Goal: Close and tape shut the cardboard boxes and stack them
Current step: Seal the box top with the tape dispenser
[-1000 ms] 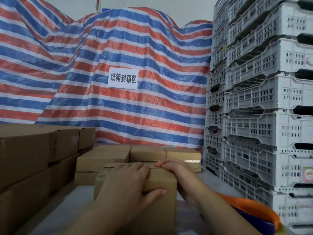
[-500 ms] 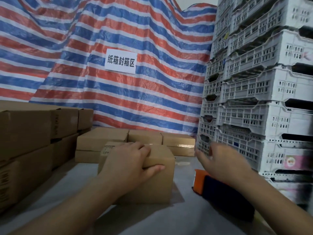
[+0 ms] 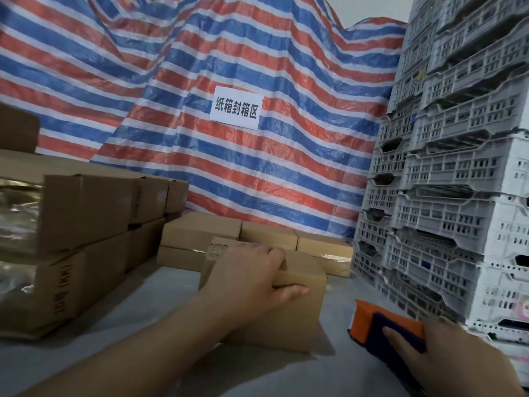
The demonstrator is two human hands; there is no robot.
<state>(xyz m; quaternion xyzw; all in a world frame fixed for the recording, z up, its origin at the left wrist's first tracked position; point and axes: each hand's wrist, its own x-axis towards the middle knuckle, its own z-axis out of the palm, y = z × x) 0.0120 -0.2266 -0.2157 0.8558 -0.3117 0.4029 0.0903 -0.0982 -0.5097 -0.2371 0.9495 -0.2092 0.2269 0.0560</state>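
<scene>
Left hand: the left hand lies on top of a small cardboard box at lower centre of the frame, fingers curled over its top front edge and thumb stretched along the near face, gripping the box.
Small cardboard box: stands on the grey table surface with its top flaps down; whether any tape is on it cannot be told.
Right hand: the right hand is at the lower right of the frame, closed around the dark blue handle of a tape dispenser; one finger lies along the blue part.
Tape dispenser: orange body with a blue grip, just right of the small box and apart from it, low over the table; whether it touches the surface is unclear.
Stacked boxes, left: larger cardboard boxes piled in two layers at the left edge, with shiny tape on the nearest ends.
Row behind: flat cardboard boxes in a row behind the held box.
Backdrop: a red, blue and white striped tarpaulin with a white paper sign bearing printed characters.
Right side: a tall stack of grey plastic crates.
</scene>
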